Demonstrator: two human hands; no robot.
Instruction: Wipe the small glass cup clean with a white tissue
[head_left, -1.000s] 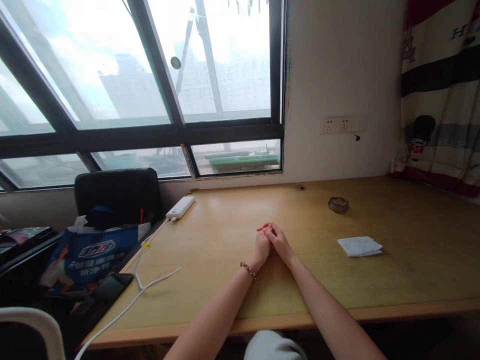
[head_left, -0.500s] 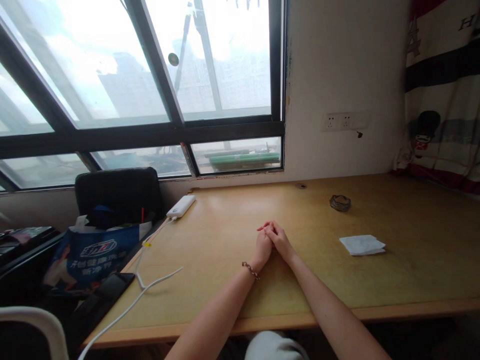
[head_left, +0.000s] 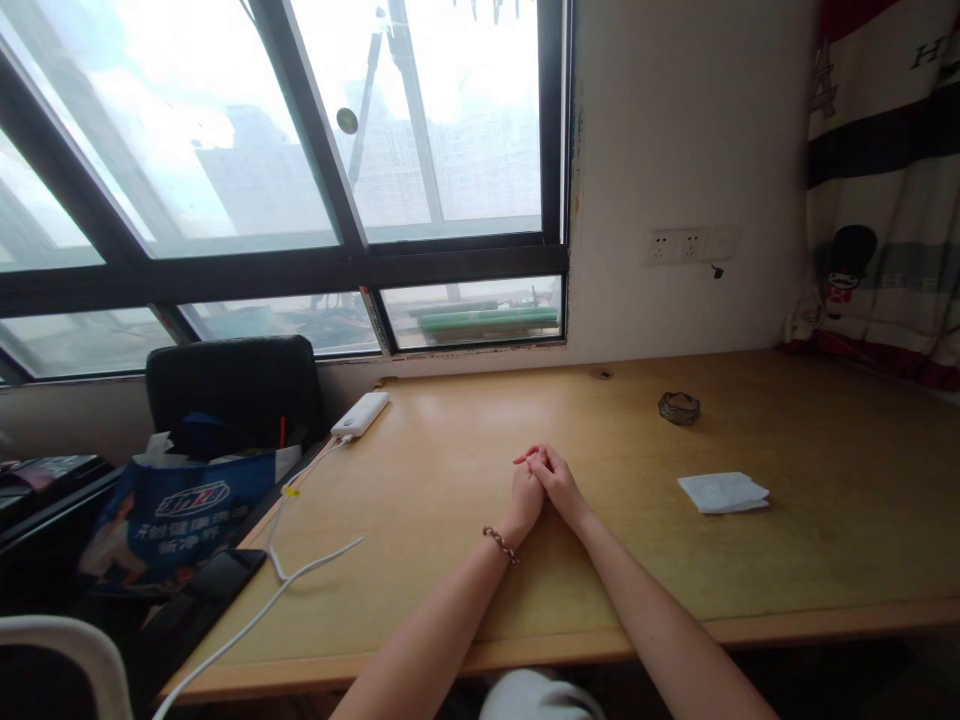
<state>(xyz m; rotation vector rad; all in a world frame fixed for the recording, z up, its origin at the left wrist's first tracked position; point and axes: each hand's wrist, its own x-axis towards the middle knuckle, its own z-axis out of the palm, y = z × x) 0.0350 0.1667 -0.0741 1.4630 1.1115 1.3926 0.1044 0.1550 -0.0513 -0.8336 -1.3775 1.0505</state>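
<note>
My left hand [head_left: 526,497] and my right hand [head_left: 557,483] are clasped together over the middle of the wooden table [head_left: 427,590]. The fingers are folded around each other, and no object shows in them. A braided bracelet [head_left: 501,546] circles my left wrist. To the right of my hands lies a folded white tissue [head_left: 723,492], apart from them. Farther back on that side stands a small dark glass ashtray [head_left: 679,407]. The palms are hidden.
A white power bank [head_left: 361,414] with a white cable [head_left: 300,572] lies along the table's left edge. Beyond that edge are a black chair [head_left: 234,385] and a blue bag [head_left: 172,520]. Behind the table are a window, a wall socket [head_left: 676,245] and a curtain [head_left: 881,190].
My hands stay clasped in the same place. The view has shifted very slightly, and nothing on the table has moved.
</note>
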